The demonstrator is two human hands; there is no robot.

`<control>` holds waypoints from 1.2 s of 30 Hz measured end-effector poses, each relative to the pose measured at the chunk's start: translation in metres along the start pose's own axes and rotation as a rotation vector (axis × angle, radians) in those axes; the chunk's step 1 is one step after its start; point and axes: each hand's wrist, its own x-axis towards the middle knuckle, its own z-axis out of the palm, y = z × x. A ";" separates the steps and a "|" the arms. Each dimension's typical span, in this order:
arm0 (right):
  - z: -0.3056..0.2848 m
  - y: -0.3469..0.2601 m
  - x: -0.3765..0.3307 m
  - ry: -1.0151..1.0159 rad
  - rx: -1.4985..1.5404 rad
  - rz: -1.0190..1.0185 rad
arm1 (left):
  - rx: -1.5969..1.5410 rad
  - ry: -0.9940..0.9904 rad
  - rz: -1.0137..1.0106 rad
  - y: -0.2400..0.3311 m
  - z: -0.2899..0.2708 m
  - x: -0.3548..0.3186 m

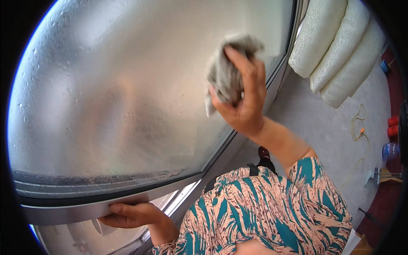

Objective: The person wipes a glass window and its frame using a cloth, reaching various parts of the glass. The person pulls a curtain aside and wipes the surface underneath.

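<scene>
Cloth (pixel 225 72), grey and crumpled, is bunched in the right hand (pixel 244 100) and pressed against the frosted window pane (pixel 119 85), in the pane's upper right part near the side frame. Right hand's fingers are closed around the cloth, thumb on one side, the other fingers over the top; a loose corner of cloth hangs below the palm. Glass looks misted and speckled with small droplets, more so toward the upper left.

Left hand (pixel 129 214) is well apart from the right, low in the view. Its fingers are curled over the grey window frame (pixel 85 208) at the bottom edge of the pane, gripping it, with the thumb hidden under the frame.

Both forearms come out of sleeves of a patterned blouse (pixel 272 208), pink with teal leaf shapes. Below, on the grey floor (pixel 327 131), one dark shoe (pixel 264 152) shows. Three pale rolled cushions (pixel 335 46) lie at the upper right. A yellow cord (pixel 359 127) trails on the floor near them, beside some small red items (pixel 393 125) by the right rim.
</scene>
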 end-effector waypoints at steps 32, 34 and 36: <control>-0.020 -0.059 -0.210 -0.893 0.418 0.028 | 0.025 -0.084 0.081 0.014 0.012 -0.009; -0.014 -0.057 -0.186 -0.740 0.360 -0.075 | -0.012 -0.074 0.085 0.015 0.014 -0.010; 0.002 -0.057 -0.124 -0.412 0.320 -0.125 | -0.013 -0.065 0.088 0.011 0.015 -0.012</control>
